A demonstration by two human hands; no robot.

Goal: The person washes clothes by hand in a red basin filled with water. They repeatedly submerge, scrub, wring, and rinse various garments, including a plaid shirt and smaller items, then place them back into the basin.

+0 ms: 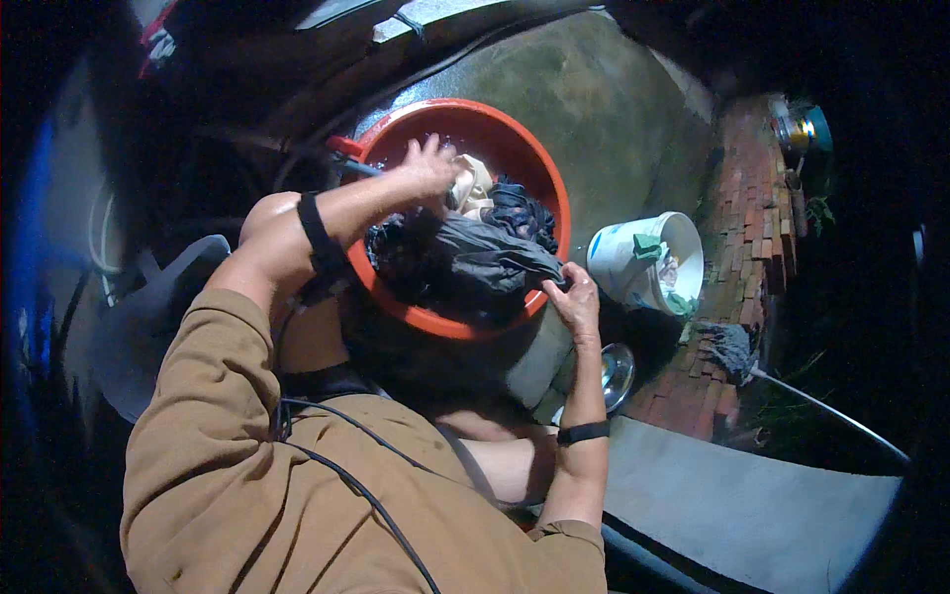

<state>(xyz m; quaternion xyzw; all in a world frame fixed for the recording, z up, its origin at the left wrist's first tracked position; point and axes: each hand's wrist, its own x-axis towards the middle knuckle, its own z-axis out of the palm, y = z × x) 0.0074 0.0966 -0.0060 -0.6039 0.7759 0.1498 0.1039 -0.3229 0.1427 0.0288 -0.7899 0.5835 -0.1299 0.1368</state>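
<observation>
A large orange-red tub (539, 153) stands before me with a heap of wet clothes in it. Dark grey cloth (495, 252) stretches across the heap toward the tub's right rim. Its end is pinched in my right hand (576, 300), just over that rim. My left hand (427, 170) hovers above the tub's left part, fingers spread and slightly blurred, apparently holding nothing. Close to it lies a cream-coloured cloth (473, 183), and beside that a dark navy garment (520, 213). What lies under the grey cloth is hidden.
Right of the tub, a white bucket (618, 262) holds green and pale scraps. A metal basin (617, 376) sits behind my right forearm. Farther right are a mop (732, 351) and a brick edging (737, 238). A blue-grey hose or pipe (361, 166) crosses the tub's left rim.
</observation>
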